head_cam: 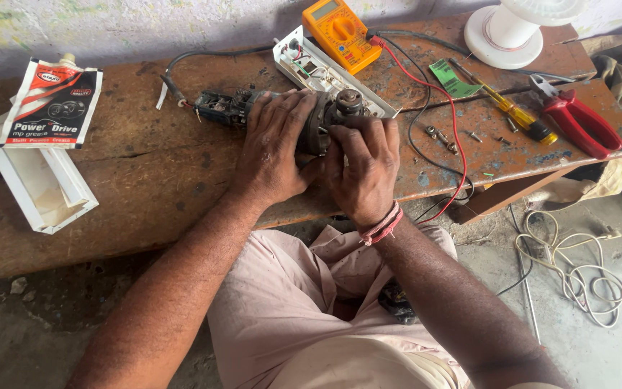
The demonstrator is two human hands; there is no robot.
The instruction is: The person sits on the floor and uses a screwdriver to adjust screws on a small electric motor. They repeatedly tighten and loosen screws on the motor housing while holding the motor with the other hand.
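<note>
Clamping the dark, greasy metal motor assembly (325, 119) steady on the worn wooden bench (145, 187), left hand (276, 148) grips its body; right hand (363, 169) pinches its front end.

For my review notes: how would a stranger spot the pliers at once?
Follow the worn wooden bench to its right end. There, right of the yellow-handled screwdriver and below the white round base, lie the pliers. They alone have thick red handles.

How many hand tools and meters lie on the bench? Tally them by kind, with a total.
Multimeter, orange: 1
Screwdriver, yellow handle: 1
Pliers, red handles: 1
Total: 3
Not counted: the dark motor assembly held by left hand and right hand.
</note>
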